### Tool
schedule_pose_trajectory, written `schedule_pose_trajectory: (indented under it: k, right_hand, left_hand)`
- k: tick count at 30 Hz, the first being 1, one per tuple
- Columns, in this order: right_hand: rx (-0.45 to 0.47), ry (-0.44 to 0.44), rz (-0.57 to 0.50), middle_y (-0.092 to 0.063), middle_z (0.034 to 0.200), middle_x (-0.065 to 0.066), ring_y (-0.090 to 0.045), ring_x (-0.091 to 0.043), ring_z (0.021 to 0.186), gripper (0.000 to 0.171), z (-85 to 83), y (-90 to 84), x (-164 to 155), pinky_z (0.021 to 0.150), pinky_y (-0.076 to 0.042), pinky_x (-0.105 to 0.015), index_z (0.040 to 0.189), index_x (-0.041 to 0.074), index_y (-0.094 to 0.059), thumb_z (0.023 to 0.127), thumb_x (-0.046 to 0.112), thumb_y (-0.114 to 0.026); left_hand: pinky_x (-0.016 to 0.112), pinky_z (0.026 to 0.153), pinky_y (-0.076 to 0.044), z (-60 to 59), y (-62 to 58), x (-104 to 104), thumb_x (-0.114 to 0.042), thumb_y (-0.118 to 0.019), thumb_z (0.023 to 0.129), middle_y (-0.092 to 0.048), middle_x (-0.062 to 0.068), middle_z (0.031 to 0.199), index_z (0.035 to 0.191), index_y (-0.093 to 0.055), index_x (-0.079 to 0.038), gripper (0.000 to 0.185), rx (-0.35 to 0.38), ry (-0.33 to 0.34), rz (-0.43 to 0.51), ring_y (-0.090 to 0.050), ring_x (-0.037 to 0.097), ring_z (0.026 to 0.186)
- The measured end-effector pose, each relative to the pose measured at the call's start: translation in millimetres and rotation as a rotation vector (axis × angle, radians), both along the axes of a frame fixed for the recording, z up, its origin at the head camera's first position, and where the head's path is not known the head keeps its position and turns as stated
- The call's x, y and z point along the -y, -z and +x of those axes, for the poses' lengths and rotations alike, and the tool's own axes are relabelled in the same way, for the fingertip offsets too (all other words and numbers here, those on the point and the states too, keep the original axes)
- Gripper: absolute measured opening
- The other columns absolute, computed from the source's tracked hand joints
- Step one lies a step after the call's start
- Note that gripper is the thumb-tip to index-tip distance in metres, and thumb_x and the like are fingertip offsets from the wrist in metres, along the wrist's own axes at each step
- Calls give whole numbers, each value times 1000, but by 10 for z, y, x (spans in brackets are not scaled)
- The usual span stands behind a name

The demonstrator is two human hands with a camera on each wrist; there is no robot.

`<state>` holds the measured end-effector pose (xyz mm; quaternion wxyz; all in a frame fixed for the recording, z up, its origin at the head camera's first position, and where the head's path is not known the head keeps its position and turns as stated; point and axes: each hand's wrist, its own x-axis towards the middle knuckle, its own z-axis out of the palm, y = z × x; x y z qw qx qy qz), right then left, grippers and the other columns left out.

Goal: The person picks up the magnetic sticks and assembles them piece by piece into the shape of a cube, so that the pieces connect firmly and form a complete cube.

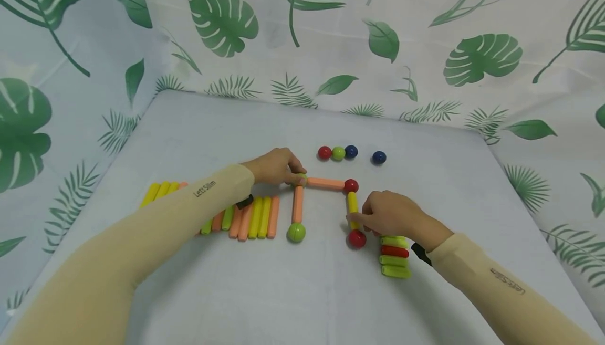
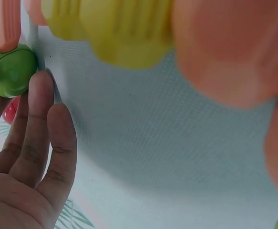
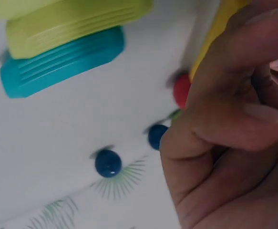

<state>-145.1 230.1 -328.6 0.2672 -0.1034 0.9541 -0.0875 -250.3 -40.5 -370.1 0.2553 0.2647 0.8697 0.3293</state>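
Right grip: fingers of the right hand (image 1: 388,213) are curled round the yellow rod (image 1: 352,204), held between two red balls.
Left grip: the green ball (image 1: 301,178) at the frame's far left corner is pinched by the fingertips of the left hand (image 1: 275,166); in the left wrist view it is touched by those fingertips (image 2: 38,86).
Counter: the counter (image 1: 302,292) is covered by a pale cloth.
Frame: an orange rod (image 1: 325,183) is joined from the green ball to a red ball (image 1: 351,185); a second orange rod (image 1: 297,204) is run down to another green ball (image 1: 296,232).
Left pile: rods (image 1: 255,218) are laid side by side under the left forearm.
Right pile: green and red rods (image 1: 394,257) are stacked just beside the right wrist.
Loose balls: red, green and blue balls (image 1: 337,152) are lined up touching, with one blue ball (image 1: 378,157) set apart.
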Motion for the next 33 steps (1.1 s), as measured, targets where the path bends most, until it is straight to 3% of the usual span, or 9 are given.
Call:
schedule_pose_trajectory:
  k: [3,8,11,15,18,21,26,29,33]
  right_hand:
    - [-32,-105,-42,-57,57,5,-53,-13,56,39,86,-26,64,55,-42,-30,71,20,-69,93,53,-68]
    - [-202,-414,-140,-58,66,12,-53,-6,61,22,252,-17,404,58,-46,-26,82,23,-69,93,42,-74]
    - [-298,-598,-171,-69,96,7,-63,-7,74,19,367,4,686,68,-53,-25,105,18,-73,93,32,-76]
    - [-426,-787,-99,-59,140,-3,-65,-9,72,45,453,66,985,69,-53,-22,135,14,-63,93,27,-75]
    - [-460,-825,-8,-52,149,-3,-48,-7,49,52,478,129,1105,54,-44,-18,144,15,-55,95,23,-72]
    - [-420,-820,50,-52,149,-2,-38,-8,43,54,500,175,1165,48,-37,-16,146,16,-53,95,21,-71]
    - [-417,-909,-34,-62,135,3,-65,-7,74,47,570,178,1187,64,-50,-16,136,20,-61,92,22,-75]
    - [-480,-967,-75,-65,129,4,-67,-10,93,41,597,157,1184,74,-53,-20,132,21,-66,92,21,-76]
    - [-525,-975,-9,-65,129,3,-66,-13,98,41,591,176,1174,80,-55,-25,130,21,-67,91,21,-79]
  left_hand:
    - [28,77,-52,3,1,5,-29,-70,98,-69,0,108,128,-70,-10,35,-8,13,6,-65,16,90]
    - [29,75,-54,-11,-8,44,-32,-71,97,-68,1,108,129,-70,-12,38,-2,10,11,-67,18,91]
    - [30,74,-54,-23,-10,56,-33,-72,96,-68,1,105,129,-71,-13,38,-3,18,14,-67,18,90]
    - [30,74,-54,-32,-12,50,-32,-71,97,-69,1,105,129,-70,-13,38,-11,30,17,-67,19,89]
    - [30,74,-54,-32,-5,37,-31,-71,97,-68,2,107,130,-70,-12,38,-10,25,21,-67,19,89]
    - [29,74,-54,-41,14,46,-31,-71,97,-68,1,106,130,-70,-13,38,-11,21,23,-66,19,89]
    - [29,72,-54,-51,31,68,-32,-71,97,-68,1,105,130,-70,-13,38,-33,22,23,-66,19,89]
    - [29,71,-54,-57,45,71,-32,-71,97,-68,1,105,130,-70,-13,38,-42,21,28,-66,19,88]
    - [29,71,-54,-52,59,63,-32,-71,97,-68,1,105,129,-71,-13,37,-39,17,34,-66,18,87]
